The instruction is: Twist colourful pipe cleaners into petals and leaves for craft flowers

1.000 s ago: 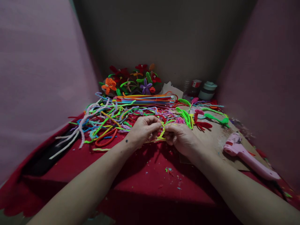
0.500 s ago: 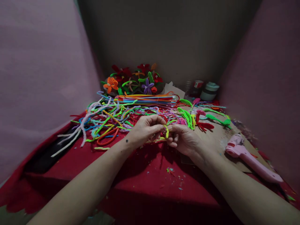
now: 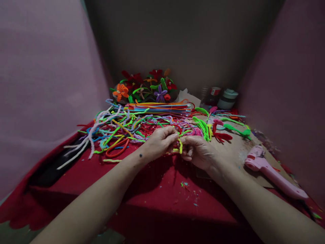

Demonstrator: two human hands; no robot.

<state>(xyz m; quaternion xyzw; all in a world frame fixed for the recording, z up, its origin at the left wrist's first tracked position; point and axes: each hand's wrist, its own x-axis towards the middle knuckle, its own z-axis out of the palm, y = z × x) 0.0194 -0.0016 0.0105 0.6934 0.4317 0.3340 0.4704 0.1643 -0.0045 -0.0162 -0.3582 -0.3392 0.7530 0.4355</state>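
Observation:
A short yellow pipe cleaner (image 3: pixel 180 146), bent over at the top, is held between my two hands above the front of the red cloth. My left hand (image 3: pixel 165 140) pinches its upper part between thumb and index finger. From the other side, my right hand (image 3: pixel 194 149) is closed on it, thumb and forefinger meeting at the bend. Both sets of fingers partly hide the piece. Just behind the hands lies a tangle of loose pipe cleaners (image 3: pixel 122 128) in many colours.
A pink glue gun (image 3: pixel 269 169) rests on a cardboard sheet (image 3: pixel 236 152) at the right. Green leaf shapes (image 3: pixel 201 127) and a red flower (image 3: pixel 220 134) lie near it. Fuzzy flowers (image 3: pixel 159 93), a pipe-cleaner bundle (image 3: pixel 157 108) and a lidded cup (image 3: pixel 228 99) stand behind.
My left hand has shifted slightly down and its fingers have drawn in. The yellow pipe cleaner now hangs straighter and a little lower between the hands. My right hand has barely moved.

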